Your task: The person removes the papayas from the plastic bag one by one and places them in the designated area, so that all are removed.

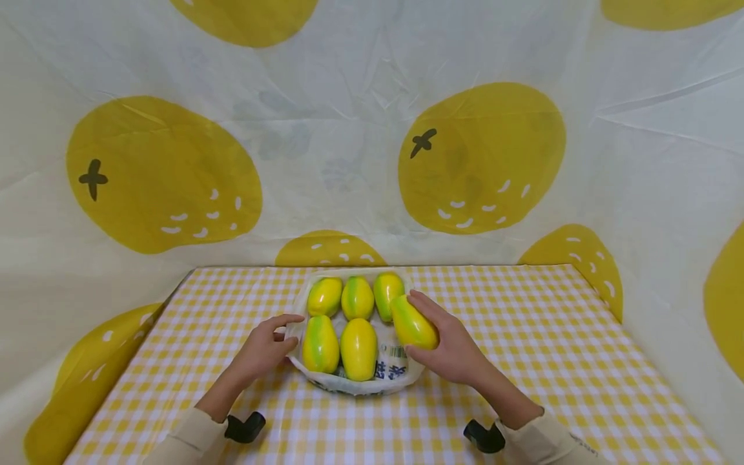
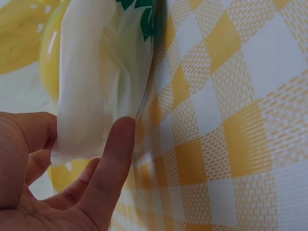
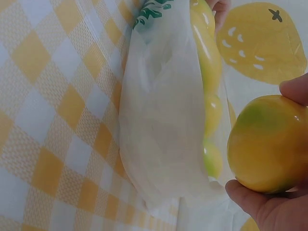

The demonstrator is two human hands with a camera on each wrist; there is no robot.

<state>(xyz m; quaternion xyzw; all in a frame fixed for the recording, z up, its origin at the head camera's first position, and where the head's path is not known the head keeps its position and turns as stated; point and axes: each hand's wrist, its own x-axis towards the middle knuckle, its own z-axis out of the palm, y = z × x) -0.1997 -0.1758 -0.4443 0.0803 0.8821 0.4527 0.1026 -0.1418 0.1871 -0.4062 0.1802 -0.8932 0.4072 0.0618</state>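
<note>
A whitish plastic bag (image 1: 363,386) with turned-up sides lies spread on the table, green print on its outer wall. Inside it sit glossy yellow-green mangoes, three in the back row and two in front, such as this front mango (image 1: 358,349). My right hand (image 1: 450,342) grips another mango (image 1: 414,323) over the bag's right side, thumb on one side and fingers on the other. The right wrist view has this mango (image 3: 264,144) beside the bag's rim. At the left edge my left hand (image 1: 264,345) holds the bag's wall (image 2: 103,82) between thumb and fingers.
A yellow-and-white checked cloth (image 1: 523,387) covers the table. Behind it hangs a pale curtain (image 1: 349,142) printed with big yellow fruits, close along the table's back edge and down both sides. A dark wrist mount (image 1: 484,436) sits at each forearm.
</note>
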